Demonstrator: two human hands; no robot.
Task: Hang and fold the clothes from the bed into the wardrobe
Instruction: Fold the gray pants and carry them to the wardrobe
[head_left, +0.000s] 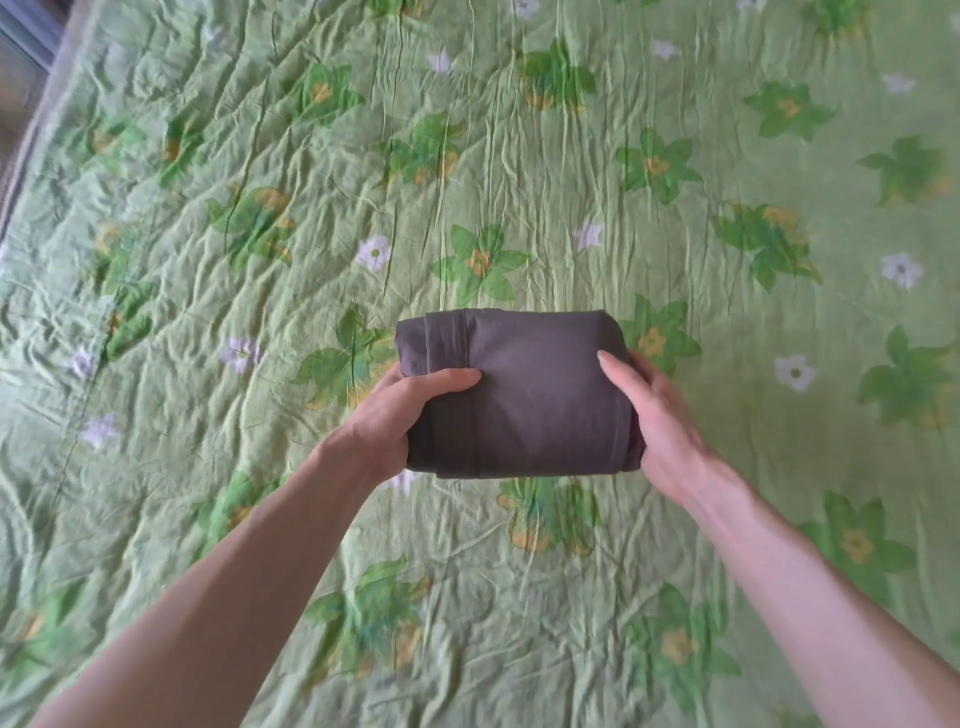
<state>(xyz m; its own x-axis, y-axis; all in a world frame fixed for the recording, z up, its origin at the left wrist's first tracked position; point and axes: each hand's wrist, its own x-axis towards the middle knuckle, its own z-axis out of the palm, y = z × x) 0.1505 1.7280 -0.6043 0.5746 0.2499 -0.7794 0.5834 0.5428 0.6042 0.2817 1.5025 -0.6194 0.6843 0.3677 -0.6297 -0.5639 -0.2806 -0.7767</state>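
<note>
A dark grey-brown garment (530, 395), folded into a compact rectangle, is held over the bed between both hands. My left hand (400, 415) grips its left edge, thumb lying across the top and fingers hidden underneath. My right hand (649, 421) holds its right edge, thumb on top, fingers tucked under the fold. A hem band runs down the left part of the bundle. The wardrobe is out of view.
The bed (260, 182) fills nearly the whole view, covered with a wrinkled green sheet printed with green, yellow and white flowers. Its left edge (31, 130) runs diagonally at the upper left, with floor beyond. No other clothes show.
</note>
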